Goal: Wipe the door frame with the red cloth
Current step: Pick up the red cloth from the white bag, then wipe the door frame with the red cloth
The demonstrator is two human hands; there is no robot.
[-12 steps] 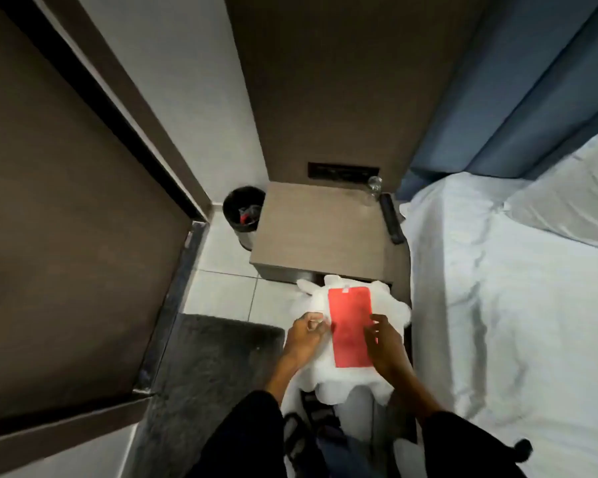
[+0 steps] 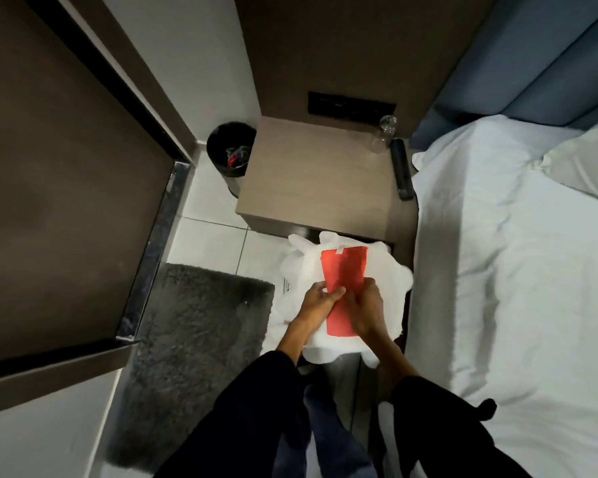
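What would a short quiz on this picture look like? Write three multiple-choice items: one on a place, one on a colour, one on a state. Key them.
1. Where does the bin stand?
A. On the bed
B. On the floor left of the bedside table
C. On the dark mat

2. What colour is the folded cloth?
A. Red
B. Blue
C. Green

3. What are the hands doing?
A. Hanging at the sides
B. Pressing on the door
C. Both holding the cloth over a white bag

Key: 1 B, the bin stands on tiles against the table's left side. 2 A, the cloth is plainly red. 3 C, the left hand and right hand both grip the cloth's lower half.
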